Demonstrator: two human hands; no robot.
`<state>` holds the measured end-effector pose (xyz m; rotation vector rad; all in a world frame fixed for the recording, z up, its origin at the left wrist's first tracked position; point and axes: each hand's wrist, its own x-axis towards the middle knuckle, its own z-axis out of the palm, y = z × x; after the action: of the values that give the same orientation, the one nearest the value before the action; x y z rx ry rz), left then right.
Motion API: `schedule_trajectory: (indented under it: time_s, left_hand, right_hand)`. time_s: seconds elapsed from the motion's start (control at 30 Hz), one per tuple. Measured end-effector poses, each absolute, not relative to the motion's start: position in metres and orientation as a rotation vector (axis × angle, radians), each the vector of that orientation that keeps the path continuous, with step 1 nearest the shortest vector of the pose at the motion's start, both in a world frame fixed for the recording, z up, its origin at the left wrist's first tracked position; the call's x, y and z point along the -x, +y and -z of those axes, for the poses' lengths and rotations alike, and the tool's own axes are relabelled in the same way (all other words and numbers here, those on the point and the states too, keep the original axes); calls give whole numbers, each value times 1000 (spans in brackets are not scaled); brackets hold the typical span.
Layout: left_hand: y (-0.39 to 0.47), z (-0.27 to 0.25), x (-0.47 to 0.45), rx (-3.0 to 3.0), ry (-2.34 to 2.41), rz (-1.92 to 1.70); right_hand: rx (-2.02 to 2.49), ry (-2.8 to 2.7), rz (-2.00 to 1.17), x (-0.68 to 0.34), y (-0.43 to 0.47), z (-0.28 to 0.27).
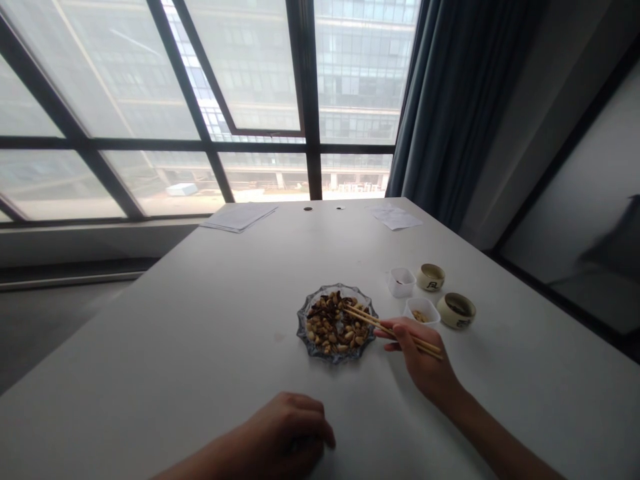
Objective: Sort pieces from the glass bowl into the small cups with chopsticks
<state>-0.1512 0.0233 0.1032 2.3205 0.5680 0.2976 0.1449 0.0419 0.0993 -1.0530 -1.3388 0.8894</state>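
My right hand (425, 360) is closed around a pair of wooden chopsticks (415, 343). Their tips reach into a scalloped glass dish (304, 333), among mixed peanuts (330, 335) and dark reddish-brown pieces (327, 303). Whether the tips pinch anything is too small to tell. Near the front of the table my left hand (287, 427) rests with its fingers curled in, and nothing shows in it. Just beyond my right hand stands a small clear plastic container (429, 319) with some pale nuts inside.
Another clear container (401, 288) holds a few small dark bits. Two beige ceramic cups (431, 285) with dark markings stand at the right, the nearer one holding dark bits. Papers (240, 217) lie at the white table's (200, 347) far left corner, with more sheets (397, 217) far right.
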Motion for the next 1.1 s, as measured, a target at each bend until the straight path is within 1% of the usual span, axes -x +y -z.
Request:
schedule_trajectory:
  time_s: [0.4,0.6,0.73,1.1]
  left_hand:
    - [23,-105,151,-2305,558,-292]
    - [23,-105,152,-2311,574,-282]
    - [22,-104,151,-2312,581,-284]
    - [23,-102,152,-2316,585,-283]
  right_hand:
    - [1114,-1138,-705,-152,41,-112]
    - [1161,-946,-463,-186,41,-137]
    - [1205,-892,-343,-208,45,-142]
    - [1190,-914,-377,-211,48,-135]
